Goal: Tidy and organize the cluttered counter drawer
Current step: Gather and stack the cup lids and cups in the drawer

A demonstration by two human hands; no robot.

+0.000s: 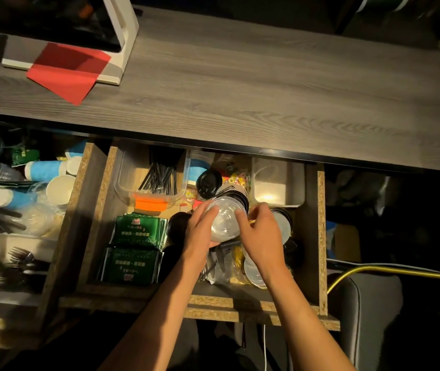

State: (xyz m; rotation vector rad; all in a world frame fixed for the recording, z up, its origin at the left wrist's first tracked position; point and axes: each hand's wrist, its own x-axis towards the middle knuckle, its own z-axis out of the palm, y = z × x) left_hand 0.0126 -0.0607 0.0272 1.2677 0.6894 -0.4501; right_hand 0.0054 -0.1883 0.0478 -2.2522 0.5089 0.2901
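Both hands are over the open drawer, and they've got a clear plastic cup between them, right at the centre of the drawer. The left hand curls round the cup from nine o'clock, fingers wrapped onto its wall. The right hand comes in from three o'clock, fingertips touching the cup's rim; whether it truly grips or only steadies, I cannot tell.

At twelve o'clock from the cup lies a black lid, with colourful small bits just beside it. At eleven o'clock, a clear tray holds black straws, an orange strip at its near edge. At eight o'clock sit two stacks of green packets. At two o'clock stands a clear bin. Under the right wrist, flat lids and gold-edged pieces pile up.

Over at nine o'clock, a second drawer shows blue paper cups and black forks. On the counter at eleven o'clock lies a red sheet.
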